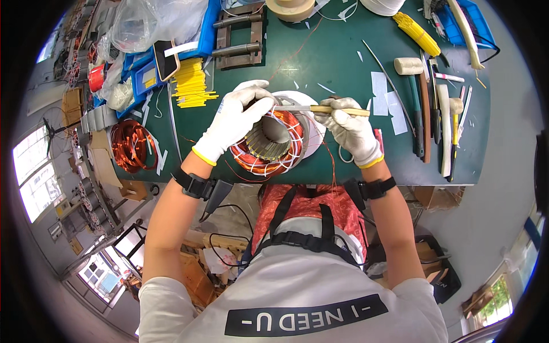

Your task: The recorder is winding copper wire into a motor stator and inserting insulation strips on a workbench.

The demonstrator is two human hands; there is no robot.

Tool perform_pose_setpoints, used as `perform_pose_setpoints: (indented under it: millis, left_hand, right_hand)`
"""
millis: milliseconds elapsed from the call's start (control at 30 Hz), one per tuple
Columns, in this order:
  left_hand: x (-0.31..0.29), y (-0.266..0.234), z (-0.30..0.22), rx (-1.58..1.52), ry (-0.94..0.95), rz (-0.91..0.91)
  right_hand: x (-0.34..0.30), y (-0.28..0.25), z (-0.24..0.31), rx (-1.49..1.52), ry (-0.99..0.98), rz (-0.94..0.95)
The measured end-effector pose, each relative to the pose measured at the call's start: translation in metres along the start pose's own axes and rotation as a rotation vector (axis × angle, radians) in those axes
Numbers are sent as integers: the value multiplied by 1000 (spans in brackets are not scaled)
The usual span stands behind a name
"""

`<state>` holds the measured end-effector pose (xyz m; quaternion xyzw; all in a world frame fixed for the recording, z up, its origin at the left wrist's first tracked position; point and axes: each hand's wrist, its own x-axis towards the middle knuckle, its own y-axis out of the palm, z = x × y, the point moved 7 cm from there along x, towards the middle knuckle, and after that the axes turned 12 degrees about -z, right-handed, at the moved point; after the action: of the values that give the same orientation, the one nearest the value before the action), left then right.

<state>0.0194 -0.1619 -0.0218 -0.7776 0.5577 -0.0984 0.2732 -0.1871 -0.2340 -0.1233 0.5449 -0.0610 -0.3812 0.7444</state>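
The left hand (237,117), in a white glove with a yellow cuff, bends its fingers at the upper left edge of a copper-wound stator (267,143); whether it pinches the winding or a blade tip, I cannot tell. The right hand (347,128), gloved alike, is clamped on the wooden handle of a flat-bladed tool (343,111), whose metal end reaches left to the left hand's fingertips. The 2 hands are apart, joined only by the tool's span. The stator sits near the table's front edge, its bore tilted toward the person, with white lacing around its coils and a white disc (315,137) behind its right side. Loose copper wires hang off the edge.

Left of the hands lie yellow strips (191,86), a phone (166,60) and a copper wire coil (132,147). Beyond stands a metal frame with 2 rods (239,48). To the right are white paper pieces (379,86), a mallet (408,67) and a yellow bundle (416,34) on the green table (343,51).
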Motion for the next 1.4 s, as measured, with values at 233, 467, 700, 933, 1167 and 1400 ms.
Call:
perform_pose_setpoints:
  millis: [233, 467, 700, 933, 1167, 1400]
  left_hand:
    - [3, 1, -6, 16, 9, 10]
    - [3, 1, -1, 32, -3, -2]
    - [1, 0, 0, 59, -2, -7]
    - [1, 1, -1, 81, -57, -37]
    - [1, -1, 0, 178, -3, -70]
    - [-2, 0, -2, 170, 24, -64]
  right_hand:
    - [39, -19, -12, 75, 92, 112]
    - [36, -16, -22, 160, 107, 42]
    - [-7, -7, -28, 164, -45, -191]
    - [-40, -4, -46, 215, -110, -409]
    - [-60, 14, -28, -70, -266, -540]
    - [-60, 8, 19, -524, -59, -37]
